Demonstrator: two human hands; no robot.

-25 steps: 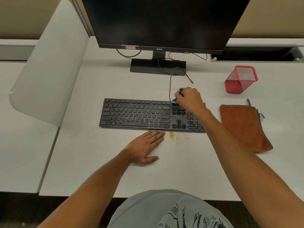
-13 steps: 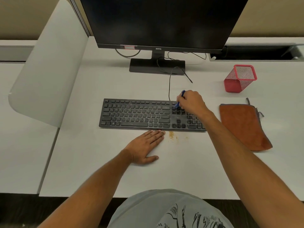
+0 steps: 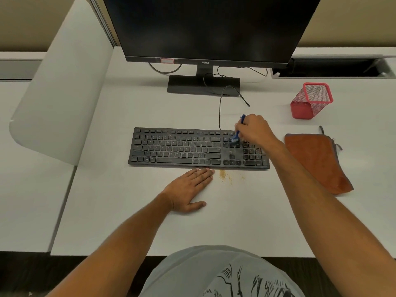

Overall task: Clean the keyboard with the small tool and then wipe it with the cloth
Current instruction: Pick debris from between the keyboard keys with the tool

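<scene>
White desk point(image 3: 128, 211), beige wall point(image 3: 42, 18), dark floor point(image 3: 21, 273)

Left hand point(image 3: 188, 189) flat, right hand point(image 3: 254, 129) curled in grip

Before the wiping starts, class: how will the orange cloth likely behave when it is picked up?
The cloth lies flat with a soft, uneven edge, so it will probably droop when lifted. It looks thin, so likely light. Its fuzzy surface should grip rather than slip.

On the white bench point(image 3: 128, 211), the black flat keyboard point(image 3: 182, 148) lies before the black monitor point(image 3: 205, 28); the orange cloth point(image 3: 315, 159) lies right of it, the red mesh cup point(image 3: 310, 101) behind the cloth
</scene>
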